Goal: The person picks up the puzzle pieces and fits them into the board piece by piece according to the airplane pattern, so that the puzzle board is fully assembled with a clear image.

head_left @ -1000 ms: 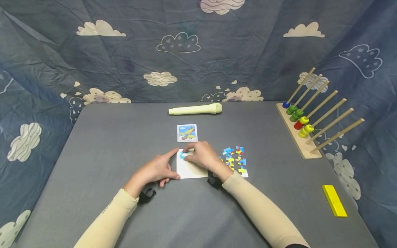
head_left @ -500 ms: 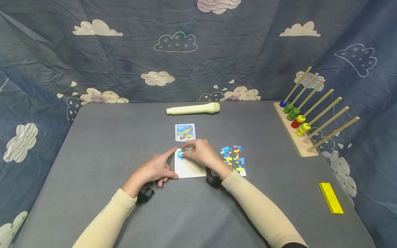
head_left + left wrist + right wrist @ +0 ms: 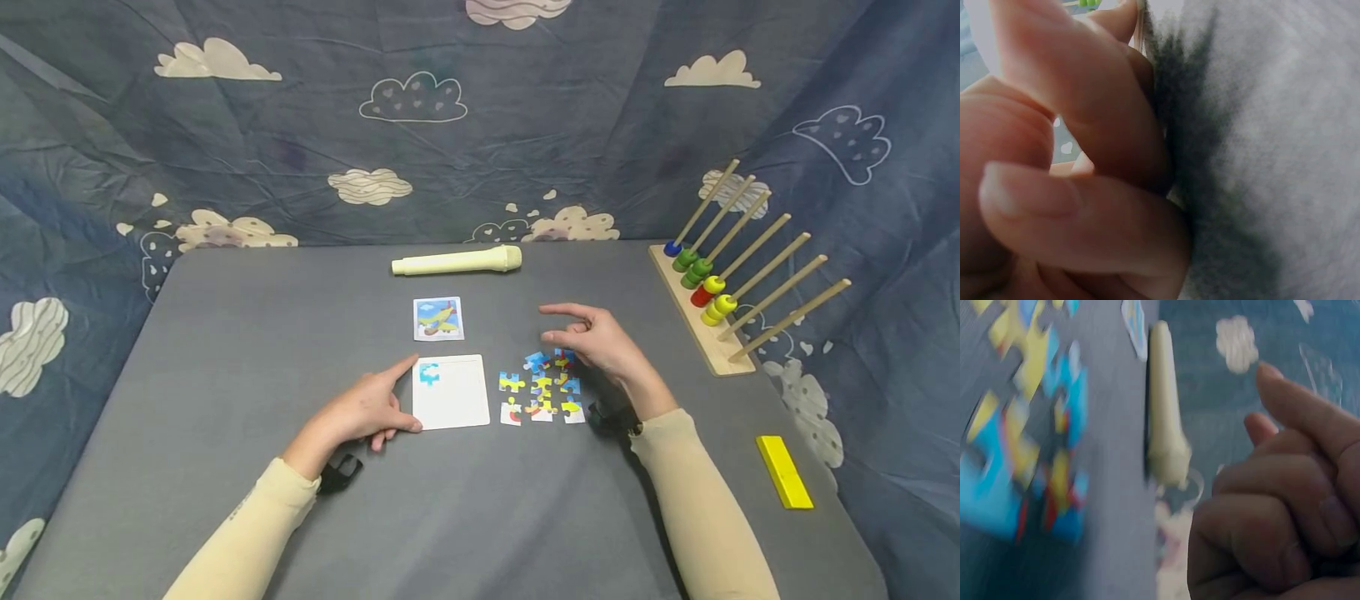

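My left hand (image 3: 367,408) lies at the left side of a white square puzzle board (image 3: 457,400), index fingertip at its upper left corner and thumb at the lower left. Its other fingers are curled under in the left wrist view. In the board's upper left corner sits a light-blue jigsaw piece (image 3: 429,373). Over the back right of several loose jigsaw pieces (image 3: 542,385) hovers my right hand (image 3: 611,346), holding nothing. Its thumb and index finger are extended with a gap between them, the others folded toward the palm in the right wrist view.
Behind the board lies a picture card (image 3: 438,320) with a yellow airplane. A pale toy microphone (image 3: 456,262) is at the table's back edge. On the right stand a wooden peg rack (image 3: 701,312) with coloured beads and a flat yellow block (image 3: 784,472).
The right hand has let go of the light-blue piece at the board's corner and moved right, over the loose pieces. The left hand keeps its place at the board's edge.
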`<act>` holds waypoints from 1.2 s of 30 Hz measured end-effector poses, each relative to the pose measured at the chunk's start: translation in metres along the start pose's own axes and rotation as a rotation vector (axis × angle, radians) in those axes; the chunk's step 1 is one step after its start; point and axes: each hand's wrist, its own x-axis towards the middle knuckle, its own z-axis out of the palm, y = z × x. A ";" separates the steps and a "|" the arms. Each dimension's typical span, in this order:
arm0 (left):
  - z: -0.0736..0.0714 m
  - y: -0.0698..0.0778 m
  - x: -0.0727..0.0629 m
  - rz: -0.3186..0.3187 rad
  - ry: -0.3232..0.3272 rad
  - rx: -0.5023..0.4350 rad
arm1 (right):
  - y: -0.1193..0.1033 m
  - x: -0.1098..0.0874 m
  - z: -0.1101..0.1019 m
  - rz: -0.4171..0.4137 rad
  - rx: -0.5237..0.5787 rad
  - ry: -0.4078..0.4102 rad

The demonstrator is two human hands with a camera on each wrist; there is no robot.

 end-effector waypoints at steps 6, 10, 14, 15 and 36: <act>-0.001 0.000 -0.001 -0.001 0.007 0.010 | 0.032 0.008 -0.014 0.049 0.016 -0.088; -0.001 0.000 -0.001 0.000 0.003 0.013 | 0.047 0.014 -0.015 0.092 0.000 -0.133; -0.001 -0.001 0.000 0.003 0.006 0.012 | 0.052 0.015 -0.013 0.122 -0.051 -0.129; -0.001 -0.001 0.000 0.003 0.008 0.012 | 0.053 0.015 -0.012 0.126 -0.066 -0.129; 0.001 0.000 0.000 -0.006 -0.002 -0.007 | 0.046 0.013 -0.003 0.170 -0.246 -0.096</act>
